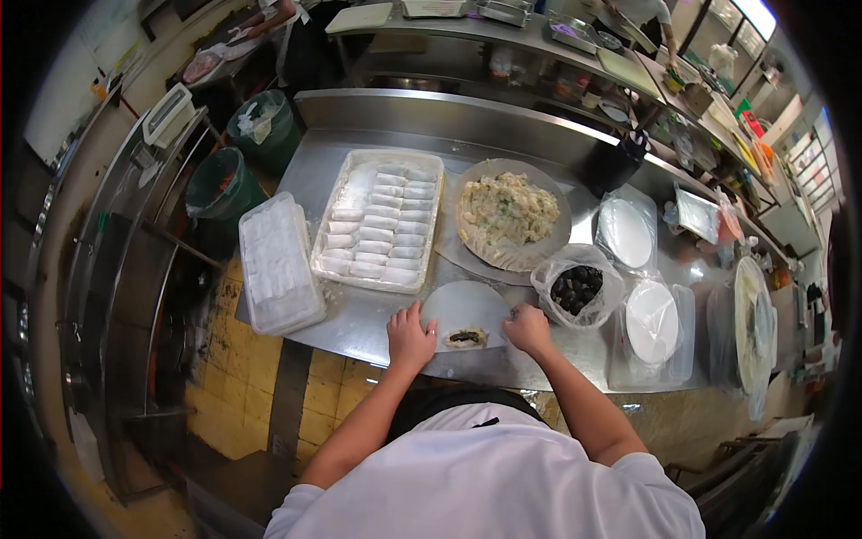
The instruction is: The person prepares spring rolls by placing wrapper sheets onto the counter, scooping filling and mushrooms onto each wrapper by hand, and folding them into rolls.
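In front of me lies a thin white round wrapper [464, 304] with a small heap of pale filling and a dark piece [467, 338] near its close edge. My left hand [411, 338] rests at the wrapper's left edge, thumb apart from the fingers. At the right edge, my right hand [527, 329] has its fingers curled in, closed on the wrapper's rim as far as I can see. Beyond them a large round tray [535, 260] carries a pale chunky filling [505, 211] with green bits. A plastic-lined bowl [611, 296] of dark pieces [576, 288] stands beside my right hand.
A white tray [436, 184] holds rows of white rolls [382, 220]; left of it sits a lidded plastic container [278, 260]. Bagged white wrapper stacks [652, 322] lie right, near a black container [618, 164]. Green bins [220, 184] stand left. Other people work behind the steel table [314, 148].
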`<control>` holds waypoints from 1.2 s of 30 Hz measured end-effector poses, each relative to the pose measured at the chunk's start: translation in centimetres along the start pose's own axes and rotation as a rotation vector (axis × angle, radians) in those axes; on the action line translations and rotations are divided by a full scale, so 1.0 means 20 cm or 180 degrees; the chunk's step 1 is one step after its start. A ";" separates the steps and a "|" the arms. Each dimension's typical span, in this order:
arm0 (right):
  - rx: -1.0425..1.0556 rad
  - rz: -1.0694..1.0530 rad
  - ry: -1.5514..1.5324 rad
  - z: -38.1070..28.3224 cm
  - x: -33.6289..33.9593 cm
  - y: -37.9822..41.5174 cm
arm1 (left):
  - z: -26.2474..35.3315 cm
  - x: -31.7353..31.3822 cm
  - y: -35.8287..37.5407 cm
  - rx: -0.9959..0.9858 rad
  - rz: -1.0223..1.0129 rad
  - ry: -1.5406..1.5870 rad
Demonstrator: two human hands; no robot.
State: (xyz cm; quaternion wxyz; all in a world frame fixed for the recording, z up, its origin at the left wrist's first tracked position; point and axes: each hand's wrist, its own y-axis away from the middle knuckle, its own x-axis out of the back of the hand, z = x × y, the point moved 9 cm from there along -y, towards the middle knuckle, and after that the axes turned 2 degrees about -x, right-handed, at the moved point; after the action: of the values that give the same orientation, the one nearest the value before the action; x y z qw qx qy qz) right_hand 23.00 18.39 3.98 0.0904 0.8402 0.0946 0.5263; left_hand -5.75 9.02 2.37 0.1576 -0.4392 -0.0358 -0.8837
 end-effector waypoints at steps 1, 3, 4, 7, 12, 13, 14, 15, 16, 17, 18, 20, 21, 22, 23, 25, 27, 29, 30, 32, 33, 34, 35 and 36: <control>-0.0165 -0.0128 -0.0190 0.06 -0.05 -0.01 | 0.00 -0.02 -0.03 0.0017 -0.0133 -0.0052; -0.0197 -0.0235 -0.0484 0.10 -0.12 0.00 | 0.00 -0.06 -0.09 0.0052 -0.0378 -0.0155; -0.0214 -0.0295 -0.0630 0.12 -0.15 0.01 | 0.00 -0.07 -0.10 -0.0018 -0.0413 -0.0162; -0.0481 -0.0282 -0.1698 0.14 -0.16 0.08 | -0.03 -0.07 -0.09 0.0119 -0.0598 0.0113; -0.0983 -0.0799 -0.2466 0.14 -0.21 0.22 | -0.15 -0.11 0.02 0.0933 -0.0499 0.1059; -0.1139 -0.1027 -0.2362 0.15 -0.23 0.25 | -0.16 -0.13 0.06 0.0972 -0.0603 0.1027; -0.1046 -0.0908 -0.2297 0.15 -0.23 0.24 | -0.16 -0.14 0.11 0.1013 -0.0704 0.0997; -0.0952 -0.0792 -0.2231 0.16 -0.26 0.24 | -0.16 -0.14 0.13 0.1055 -0.0802 0.0967; -0.0860 -0.0681 -0.2164 0.17 -0.29 0.24 | -0.14 -0.15 0.16 0.1110 -0.1149 0.0938; -0.0794 -0.0523 -0.2125 0.19 -0.31 0.23 | -0.12 -0.16 0.20 0.1166 -0.1496 0.0909; -0.0724 -0.0369 -0.2083 0.18 -0.32 0.22 | -0.12 -0.19 0.24 0.1222 -0.1841 0.0879; -0.0461 -0.0038 -0.1873 0.18 -0.30 0.21 | -0.15 -0.23 0.30 0.1497 -0.1609 0.1501; -0.0260 0.0132 -0.1700 0.13 -0.24 0.23 | -0.16 -0.26 0.33 0.1636 -0.1474 0.1821; -0.0052 0.0297 -0.1527 0.08 -0.19 0.25 | -0.15 -0.27 0.33 0.1610 -0.1324 0.2024; 0.0002 0.0337 -0.1518 0.05 -0.17 0.27 | -0.14 -0.27 0.34 0.1584 -0.1169 0.2224; 0.0104 0.0417 -0.1509 0.01 -0.16 0.31 | -0.06 -0.21 0.32 0.1258 -0.0844 0.2184; 0.0336 0.0469 -0.1518 -0.05 -0.15 0.35 | 0.06 -0.13 0.28 0.0661 -0.0517 0.1697; 0.0630 0.0538 -0.1455 -0.11 -0.13 0.38 | 0.24 -0.02 0.23 -0.0394 -0.0038 0.1211; 0.0807 0.0580 -0.1390 -0.14 -0.12 0.40 | 0.33 0.01 0.23 -0.0917 0.0201 0.0953; 0.1067 0.0593 -0.1234 -0.18 -0.10 0.42 | 0.41 -0.03 0.22 -0.1216 -0.0006 0.0914; 0.1149 0.0565 -0.1144 -0.20 -0.10 0.43 | 0.44 -0.06 0.22 -0.1469 0.0016 0.0764; 0.1230 0.0538 -0.1055 -0.22 -0.10 0.44 | 0.47 -0.08 0.23 -0.1722 0.0039 0.0612; 0.1303 0.0550 -0.1021 -0.23 -0.10 0.45 | 0.46 -0.14 0.23 -0.1750 -0.0245 0.0628; 0.1375 0.0564 -0.0988 -0.25 -0.09 0.46 | 0.45 -0.16 0.24 -0.1804 -0.0317 0.0571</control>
State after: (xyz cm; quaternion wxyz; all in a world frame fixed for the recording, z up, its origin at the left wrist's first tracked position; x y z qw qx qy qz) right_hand 18.32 9.41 6.91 -0.1237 0.9156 0.1158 0.3647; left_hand 4.46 7.10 4.99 -0.0123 -0.3837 0.2048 -0.9004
